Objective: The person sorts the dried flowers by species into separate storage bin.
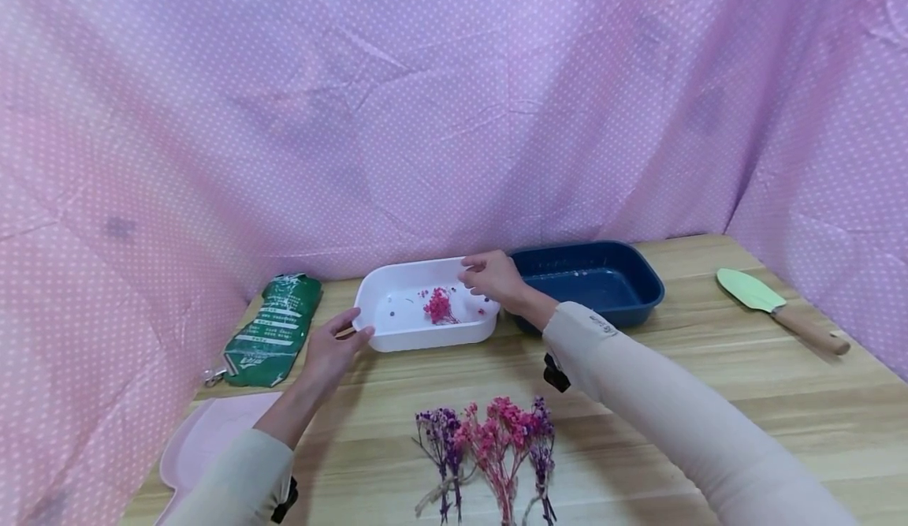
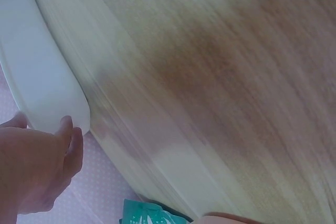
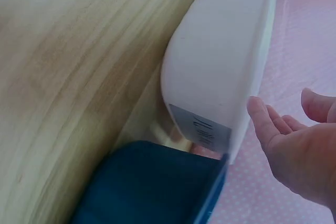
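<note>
a white tray (image 1: 397,338) sits on the table (image 1: 709,384) toward the back, with a sprig of flowers (image 1: 440,305) in it; a blue tray (image 1: 638,289) stands just to its right, touching it; a trowel (image 1: 776,309) lies well to the right; a bag (image 1: 273,329) lies left of the white tray, a flat mat (image 1: 206,431) before the bag; a bunch of dried flowers (image 1: 496,447) lies in front of the white tray, near the table's front edge; the left hand (image 1: 329,352) is at the white tray's left end, the right hand (image 1: 493,277) over its back right corner
</note>
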A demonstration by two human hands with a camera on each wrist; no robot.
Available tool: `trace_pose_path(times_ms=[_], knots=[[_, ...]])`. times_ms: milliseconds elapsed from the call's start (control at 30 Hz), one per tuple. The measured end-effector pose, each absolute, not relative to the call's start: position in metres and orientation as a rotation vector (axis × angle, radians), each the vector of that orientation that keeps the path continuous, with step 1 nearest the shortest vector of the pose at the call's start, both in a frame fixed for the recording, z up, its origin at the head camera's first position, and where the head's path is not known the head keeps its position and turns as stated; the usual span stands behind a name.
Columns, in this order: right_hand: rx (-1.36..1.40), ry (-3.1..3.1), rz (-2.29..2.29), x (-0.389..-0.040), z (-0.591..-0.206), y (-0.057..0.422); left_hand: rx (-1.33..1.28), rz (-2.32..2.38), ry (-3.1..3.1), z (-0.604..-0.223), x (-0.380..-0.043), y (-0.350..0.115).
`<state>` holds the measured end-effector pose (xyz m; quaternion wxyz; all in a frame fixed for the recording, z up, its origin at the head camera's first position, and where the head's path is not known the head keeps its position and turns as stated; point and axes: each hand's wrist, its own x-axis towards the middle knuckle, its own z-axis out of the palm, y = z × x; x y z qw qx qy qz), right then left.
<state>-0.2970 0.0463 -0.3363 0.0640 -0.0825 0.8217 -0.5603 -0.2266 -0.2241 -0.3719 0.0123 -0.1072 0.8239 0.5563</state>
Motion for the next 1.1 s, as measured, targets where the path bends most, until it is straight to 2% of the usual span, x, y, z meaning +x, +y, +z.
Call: trace_pose_path(times_ms=[367, 733, 1100], knots=[[-0.446, 2.454, -1.711, -0.254, -0.326, 0.089, -0.322, 1.727, 2.593, -0.374, -0.227, -0.223], [-0.416, 2.393, -1.668, -0.196, -0.336, 0.143, -0.343, 1.692, 2.589, -0.374, -0.226, -0.224], [-0.431, 2.291, -1.723, -0.165, -0.338, 0.154, -0.335, 1.709, 2.577, -0.372, -0.225, -0.223]])
